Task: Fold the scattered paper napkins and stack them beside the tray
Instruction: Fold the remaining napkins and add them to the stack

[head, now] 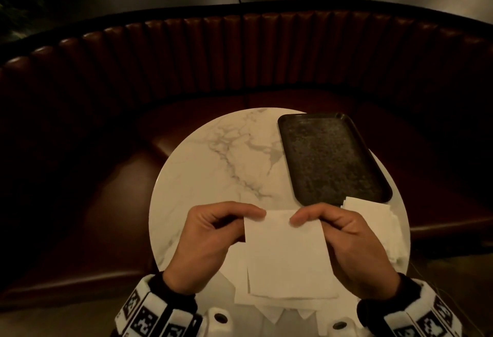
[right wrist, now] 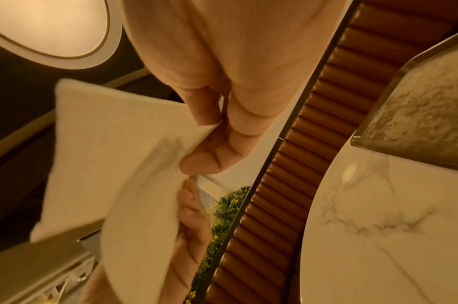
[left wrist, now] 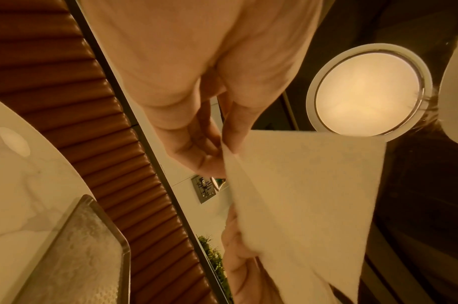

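A white paper napkin (head: pixel 285 254) hangs above the near side of the round marble table (head: pixel 221 166). My left hand (head: pixel 213 232) pinches its upper left corner and my right hand (head: pixel 344 232) pinches its upper right corner. The left wrist view shows thumb and forefinger nipping the napkin (left wrist: pixel 300 195) at its edge. In the right wrist view the napkin (right wrist: pixel 113 164) bends where it is pinched. More loose napkins (head: pixel 277 306) lie under it at the table's near edge. A stack of folded napkins (head: pixel 373 219) sits just in front of the dark tray (head: pixel 330 158).
The dark speckled tray lies on the table's right half, its long side running away from me. A curved brown leather bench (head: pixel 240 64) wraps round the far side of the table. Bare marble shows on the left and middle.
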`<act>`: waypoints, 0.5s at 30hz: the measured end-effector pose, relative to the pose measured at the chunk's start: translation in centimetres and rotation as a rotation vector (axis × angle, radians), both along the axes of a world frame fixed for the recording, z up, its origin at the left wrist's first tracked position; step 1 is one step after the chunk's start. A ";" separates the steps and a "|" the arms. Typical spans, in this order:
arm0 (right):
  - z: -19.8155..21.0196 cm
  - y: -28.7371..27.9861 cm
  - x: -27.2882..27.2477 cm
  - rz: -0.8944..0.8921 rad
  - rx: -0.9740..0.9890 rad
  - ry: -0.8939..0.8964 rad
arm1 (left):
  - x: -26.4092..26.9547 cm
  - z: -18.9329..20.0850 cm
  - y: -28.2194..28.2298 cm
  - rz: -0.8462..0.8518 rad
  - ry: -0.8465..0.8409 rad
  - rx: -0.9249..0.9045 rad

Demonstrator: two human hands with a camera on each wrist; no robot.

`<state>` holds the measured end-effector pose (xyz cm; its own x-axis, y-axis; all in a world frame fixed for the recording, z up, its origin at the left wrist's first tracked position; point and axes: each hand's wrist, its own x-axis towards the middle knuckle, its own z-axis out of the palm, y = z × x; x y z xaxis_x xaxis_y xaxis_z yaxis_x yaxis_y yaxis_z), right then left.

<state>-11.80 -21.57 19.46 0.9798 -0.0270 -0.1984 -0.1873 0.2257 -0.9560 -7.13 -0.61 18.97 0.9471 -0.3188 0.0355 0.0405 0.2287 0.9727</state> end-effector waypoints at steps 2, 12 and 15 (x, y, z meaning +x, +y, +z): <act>0.1 -0.2 0.0 -0.002 0.044 -0.015 | 0.3 0.2 -0.1 -0.001 -0.013 0.029; 0.3 -1.3 0.0 0.002 -0.068 -0.155 | 0.6 2.0 -1.7 -0.071 0.186 0.039; 0.5 -1.8 -0.3 0.064 -0.176 -0.201 | 0.5 1.7 -2.5 -0.066 0.135 0.170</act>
<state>-12.10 -23.38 19.96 0.9998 0.0193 0.0028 0.0019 0.0467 -0.9989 -6.67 -3.15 20.70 0.9167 -0.3706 -0.1497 0.1824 0.0549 0.9817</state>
